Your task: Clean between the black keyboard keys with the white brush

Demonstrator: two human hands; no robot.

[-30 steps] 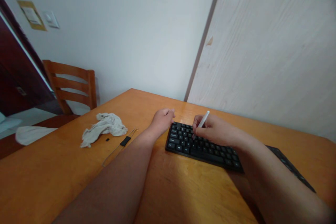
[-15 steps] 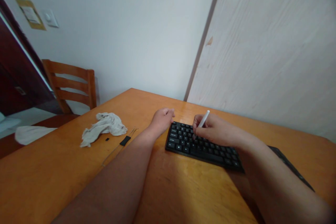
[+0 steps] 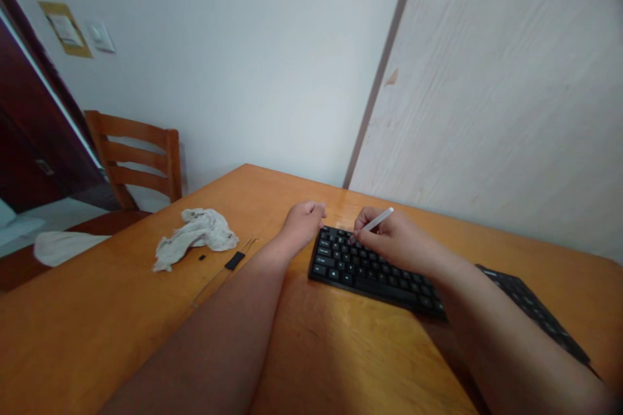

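Note:
A black keyboard (image 3: 389,295) lies on the wooden table, its right part hidden by my right forearm. My left hand (image 3: 305,220) is closed at the keyboard's back left corner, fingers curled against its edge; the fingertips are partly hidden. Between the thumb and fingers of my right hand (image 3: 389,237) is a slim white pen-shaped stick (image 3: 379,219), tilted up to the right. Its lower end, pinkish and small, points down at the keys in the upper left part of the keyboard. Whether that end touches a key I cannot tell.
On the left of the table (image 3: 311,350) lie a crumpled whitish cloth (image 3: 199,233), a tiny black piece (image 3: 202,258) and a black rectangular piece (image 3: 235,260) with thin cords. Another black, flat keyed thing (image 3: 535,308) sits beyond my right forearm. A wooden chair (image 3: 139,155) stands at left.
My right hand has shifted slightly left and back over the keys, and the white stick now leans lower. My left hand stays at the keyboard corner. The view has turned a little.

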